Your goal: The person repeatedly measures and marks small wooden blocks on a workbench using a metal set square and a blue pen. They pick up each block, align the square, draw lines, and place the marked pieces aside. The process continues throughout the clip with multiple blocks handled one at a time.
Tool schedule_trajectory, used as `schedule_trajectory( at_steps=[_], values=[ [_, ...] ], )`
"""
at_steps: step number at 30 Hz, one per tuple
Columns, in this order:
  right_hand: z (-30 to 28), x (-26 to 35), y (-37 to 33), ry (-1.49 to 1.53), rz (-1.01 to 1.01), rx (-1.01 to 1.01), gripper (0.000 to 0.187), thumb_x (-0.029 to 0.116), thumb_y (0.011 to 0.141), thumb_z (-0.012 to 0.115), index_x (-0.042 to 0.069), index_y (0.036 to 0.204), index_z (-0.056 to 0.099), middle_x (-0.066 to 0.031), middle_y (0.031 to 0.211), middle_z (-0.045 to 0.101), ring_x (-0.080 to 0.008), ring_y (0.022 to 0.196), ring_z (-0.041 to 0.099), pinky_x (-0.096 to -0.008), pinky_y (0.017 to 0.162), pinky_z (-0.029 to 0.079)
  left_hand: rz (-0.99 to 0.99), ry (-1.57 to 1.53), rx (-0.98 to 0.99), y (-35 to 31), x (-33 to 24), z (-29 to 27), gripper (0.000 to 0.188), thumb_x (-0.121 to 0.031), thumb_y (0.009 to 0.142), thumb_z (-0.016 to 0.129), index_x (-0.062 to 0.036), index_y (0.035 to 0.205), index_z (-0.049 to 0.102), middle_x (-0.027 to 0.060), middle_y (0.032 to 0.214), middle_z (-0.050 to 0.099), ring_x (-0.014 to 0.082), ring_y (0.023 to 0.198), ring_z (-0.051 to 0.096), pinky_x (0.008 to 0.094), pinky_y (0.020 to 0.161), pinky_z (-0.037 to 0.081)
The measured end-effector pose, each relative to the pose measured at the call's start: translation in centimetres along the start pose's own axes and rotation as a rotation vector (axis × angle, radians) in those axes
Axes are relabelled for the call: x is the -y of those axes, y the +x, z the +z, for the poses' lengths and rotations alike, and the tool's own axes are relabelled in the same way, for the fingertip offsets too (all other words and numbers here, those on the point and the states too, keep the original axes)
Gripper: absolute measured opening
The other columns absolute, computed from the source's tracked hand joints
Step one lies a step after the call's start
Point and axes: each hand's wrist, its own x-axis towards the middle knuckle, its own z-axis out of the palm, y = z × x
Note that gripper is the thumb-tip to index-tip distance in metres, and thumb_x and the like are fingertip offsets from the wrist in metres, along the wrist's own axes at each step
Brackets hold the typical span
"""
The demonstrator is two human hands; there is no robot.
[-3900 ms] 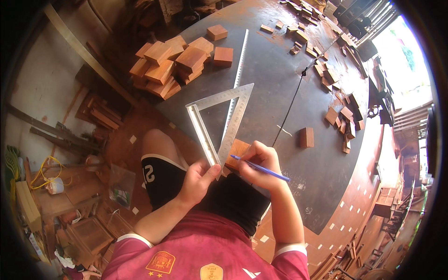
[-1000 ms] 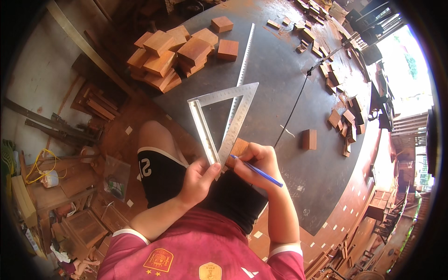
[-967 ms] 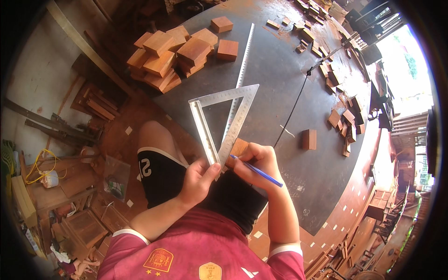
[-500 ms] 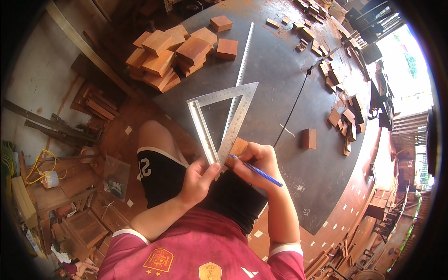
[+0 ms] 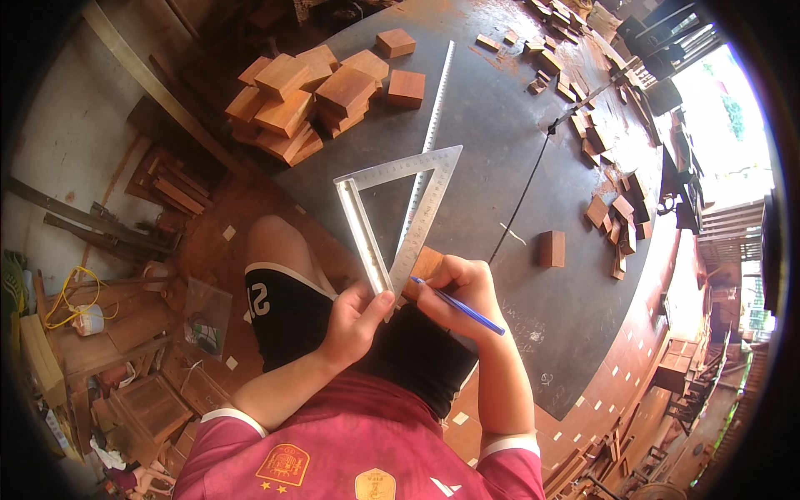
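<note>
My left hand [image 5: 357,323] grips the lower corner of a silver triangular square [image 5: 429,200], its thumb on the thick bright fence. A blue pen [image 5: 468,312] is pinched in my right hand [image 5: 463,293], its tip at the square's graduated edge. Beside that edge, partly under my right fingers, sits a brown wooden block [image 5: 427,263]; the rest of it is hidden by the square and my hand. Behind the square a long steel ruler [image 5: 437,100] lies on the dark table, running away from me.
A pile of wooden blocks [image 5: 287,104] stands at the table's far left. One block [image 5: 552,248] stands alone to the right on the dark table [image 5: 483,125]. Many offcuts [image 5: 612,217] lie along the right side. A dark cord [image 5: 525,196] crosses the tabletop.
Almost nothing differs. Both hands keep the square, the pen and the block in practically the same place.
</note>
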Motion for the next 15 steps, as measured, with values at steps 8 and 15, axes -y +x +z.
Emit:
schedule_trajectory(
  at_steps=[8,15],
  values=[
    [0.1,-0.38,-0.09,-0.002,0.015,-0.004,0.026,0.005,0.075,0.078,0.001,0.069,0.053,-0.0106,0.059,0.059,-0.0121,0.055,0.058,-0.0309,0.053,0.048,-0.001,0.001,0.007,-0.02,-0.03,0.03,0.017,-0.019,0.106,0.06,-0.003,0.112,0.065,-0.003,0.088,0.062,0.0047,0.078,0.054,0.0224,0.071,0.044],
    [0.11,-0.18,-0.08,0.024,0.029,-0.001,0.026,0.005,0.075,0.077,0.002,0.068,0.052,-0.0109,0.059,0.059,-0.0129,0.055,0.058,-0.0311,0.053,0.048,0.014,0.018,-0.011,0.1,-0.14,0.3,0.021,-0.021,0.105,0.06,-0.0019,0.113,0.065,-0.0032,0.084,0.059,0.0041,0.073,0.05,0.0219,0.066,0.04]
  ],
)
